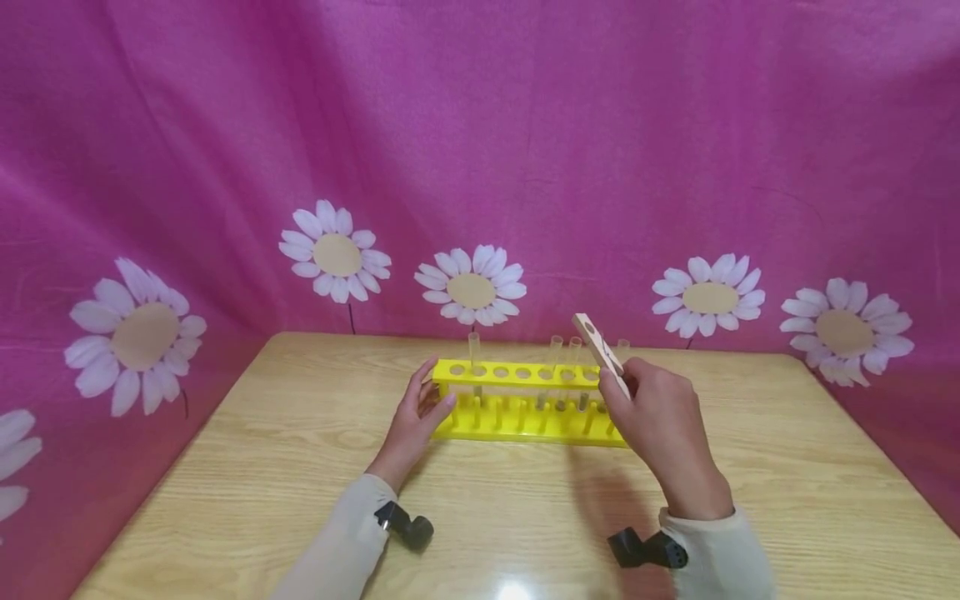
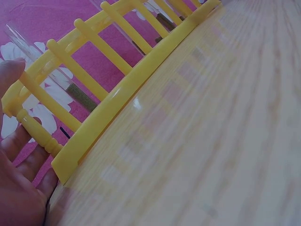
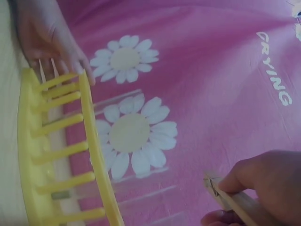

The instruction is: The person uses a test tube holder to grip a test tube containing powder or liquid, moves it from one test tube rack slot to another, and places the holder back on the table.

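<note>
A yellow test tube rack (image 1: 517, 433) stands upright on the table, seen whole in the head view. My left hand (image 1: 412, 417) holds its left end, thumb in front and fingers behind the end post (image 2: 37, 129). One glass test tube (image 1: 474, 346) stands near that end with dark matter at its bottom (image 2: 81, 96). Several more tubes (image 1: 555, 354) stand toward the right end, some with dark contents. Above the rack's right end, my right hand (image 1: 663, 417) pinches a wooden test tube holder (image 1: 600, 346), tilted up to the left. The holder's tip (image 3: 211, 181) appears apart from the tubes.
The wood-grain table (image 1: 285, 483) runs up to a magenta cloth (image 1: 525, 150) printed with white daisies, which hangs behind and along the sides. Black wrist cameras (image 1: 408, 527) are strapped over both light sleeves (image 1: 716, 554).
</note>
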{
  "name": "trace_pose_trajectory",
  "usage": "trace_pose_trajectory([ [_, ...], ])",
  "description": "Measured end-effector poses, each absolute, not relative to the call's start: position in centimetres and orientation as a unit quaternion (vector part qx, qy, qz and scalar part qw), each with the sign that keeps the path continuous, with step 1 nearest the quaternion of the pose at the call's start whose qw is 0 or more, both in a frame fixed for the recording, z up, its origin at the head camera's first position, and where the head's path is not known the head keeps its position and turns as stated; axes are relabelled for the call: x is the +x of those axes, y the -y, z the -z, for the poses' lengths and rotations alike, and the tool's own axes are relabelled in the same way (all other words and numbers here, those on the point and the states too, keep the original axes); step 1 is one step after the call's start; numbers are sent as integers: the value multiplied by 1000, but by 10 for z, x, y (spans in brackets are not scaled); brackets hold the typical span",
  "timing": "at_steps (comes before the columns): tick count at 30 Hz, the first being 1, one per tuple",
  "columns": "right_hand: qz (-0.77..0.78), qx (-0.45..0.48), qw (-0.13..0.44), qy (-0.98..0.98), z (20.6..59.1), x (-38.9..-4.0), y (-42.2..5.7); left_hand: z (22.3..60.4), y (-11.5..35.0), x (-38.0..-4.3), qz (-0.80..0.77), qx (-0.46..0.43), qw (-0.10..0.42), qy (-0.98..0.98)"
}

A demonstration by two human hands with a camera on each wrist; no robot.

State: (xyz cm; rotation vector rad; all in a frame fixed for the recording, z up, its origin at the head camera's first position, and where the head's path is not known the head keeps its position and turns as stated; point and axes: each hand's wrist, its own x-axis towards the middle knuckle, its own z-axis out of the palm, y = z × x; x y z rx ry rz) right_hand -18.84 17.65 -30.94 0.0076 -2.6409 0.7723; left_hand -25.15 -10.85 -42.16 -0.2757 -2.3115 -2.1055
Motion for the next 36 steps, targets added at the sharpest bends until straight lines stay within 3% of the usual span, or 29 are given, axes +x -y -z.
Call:
trace_pose_trajectory([
  [36, -255, 75, 224, 938, 327, -204, -157, 420, 107, -251, 673, -85, 3, 735],
])
